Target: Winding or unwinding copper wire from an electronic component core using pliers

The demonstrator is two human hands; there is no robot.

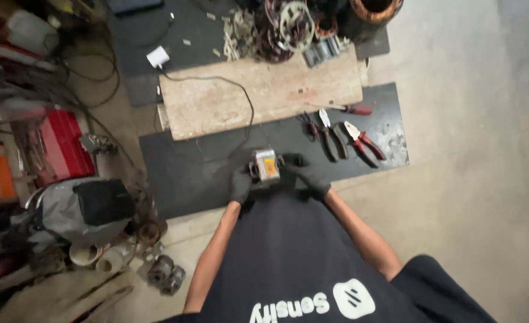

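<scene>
Both my hands wear black gloves and hold a small grey metal device with an orange label point(266, 165) close to my body, above a black mat point(181, 170). My left hand point(239, 184) grips its left side. On the device's right side sits my right hand point(307, 173). A black cable runs from the device across a wooden board point(288, 90) to a white plug point(157, 57).
Two pliers point(330, 140) and red-handled cutters point(363, 142) lie on the mat to the right, a red-handled screwdriver point(351, 109) on the board's edge. Motor stators with copper windings point(294, 27) sit beyond the board. A red toolbox point(64, 143) and clutter fill the left. Concrete floor point(474, 149) spreads right.
</scene>
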